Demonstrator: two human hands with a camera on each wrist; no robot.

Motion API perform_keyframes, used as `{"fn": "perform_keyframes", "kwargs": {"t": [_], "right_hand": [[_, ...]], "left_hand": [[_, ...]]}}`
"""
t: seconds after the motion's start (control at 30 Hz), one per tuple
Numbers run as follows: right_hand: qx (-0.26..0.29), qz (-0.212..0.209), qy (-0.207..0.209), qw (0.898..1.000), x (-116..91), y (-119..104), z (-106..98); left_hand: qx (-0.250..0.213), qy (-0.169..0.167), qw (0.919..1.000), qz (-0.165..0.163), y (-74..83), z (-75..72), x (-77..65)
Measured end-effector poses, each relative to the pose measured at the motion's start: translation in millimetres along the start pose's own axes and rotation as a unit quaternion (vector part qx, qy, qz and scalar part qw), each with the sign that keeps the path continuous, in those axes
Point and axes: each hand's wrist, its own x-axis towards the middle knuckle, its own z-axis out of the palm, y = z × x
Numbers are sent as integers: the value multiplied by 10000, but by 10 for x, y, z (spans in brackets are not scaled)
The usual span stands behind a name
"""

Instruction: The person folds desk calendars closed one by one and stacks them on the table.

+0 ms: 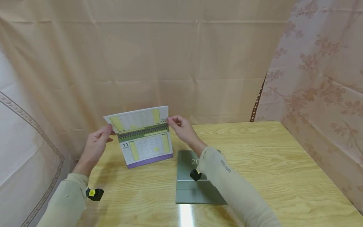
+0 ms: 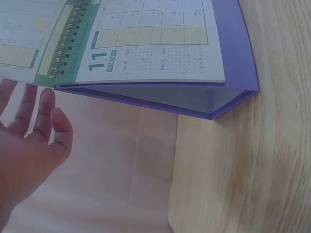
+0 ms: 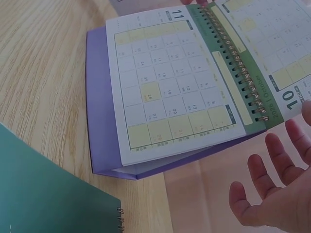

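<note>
A spiral-bound desk calendar (image 1: pixel 148 148) stands on the table, its purple cardboard base (image 2: pixel 238 43) forming a hollow wedge. The sheet marked 11 faces front, and the sheet marked 10 (image 1: pixel 136 119) is lifted above the metal coil (image 3: pixel 228 43), upside down in the head view. My left hand (image 1: pixel 96 143) pinches that raised sheet at its left edge, thumb in front. At the opposite edge, close to the coil, my right hand (image 1: pixel 184 130) holds it between thumb and fingertips. The other fingers of the right hand (image 3: pixel 277 189) are loosely bent.
A dark green notebook (image 1: pixel 188 192) with a spiral edge lies on the wooden table (image 1: pixel 269 164), partly beneath my right forearm. Beige curtains (image 1: pixel 156 63) hang behind the table, and a flowered cloth (image 1: pixel 326 78) hangs at the right.
</note>
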Motion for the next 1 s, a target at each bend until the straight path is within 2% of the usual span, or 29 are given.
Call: {"fn": "perform_keyframes", "kwargs": {"t": [0.43, 0.6, 0.77, 1.0], "right_hand": [[262, 62, -89, 9996, 6, -19, -8], [374, 245, -227, 9987, 4, -17, -25], [406, 464, -436, 9971, -8, -24, -46], [529, 664, -602, 9946, -12, -15, -70]], "left_hand": [[-125, -28, 9999, -69, -19, 9, -38], [-262, -13, 9996, -85, -37, 15, -56], [-530, 107, 9985, 65, -73, 9, -75], [-549, 114, 9983, 171, -105, -7, -106]]}}
